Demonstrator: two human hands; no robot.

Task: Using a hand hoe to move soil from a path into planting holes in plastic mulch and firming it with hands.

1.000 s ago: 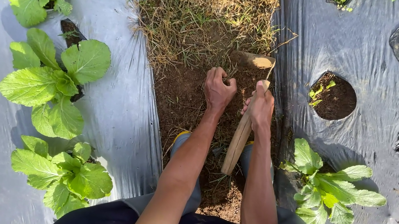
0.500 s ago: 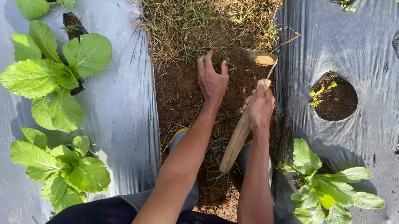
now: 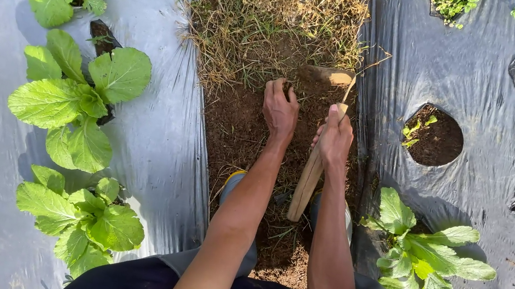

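Note:
I look down on a strip of bare brown soil (image 3: 238, 135) between two beds. My right hand (image 3: 336, 139) is closed around the wooden handle (image 3: 304, 188) of a small hoe, whose blade (image 3: 326, 76) rests on the ground at the edge of the dry grass (image 3: 275, 19). The handle slants down towards my knees. My left hand (image 3: 280, 109) lies palm-down on the soil just left of the blade, its fingertips curled into the dirt and grass roots.
Silver plastic mulch (image 3: 160, 117) covers both beds. Leafy green plants (image 3: 76, 99) grow from holes on the left, and another leafy plant (image 3: 420, 254) stands at the right. A planting hole with tiny weeds (image 3: 433, 136) lies right of my hands. My feet rest in the furrow.
My left hand has reached forward from beside the handle and pressed its fingers onto the soil by the blade. The right hand and the hoe have barely shifted.

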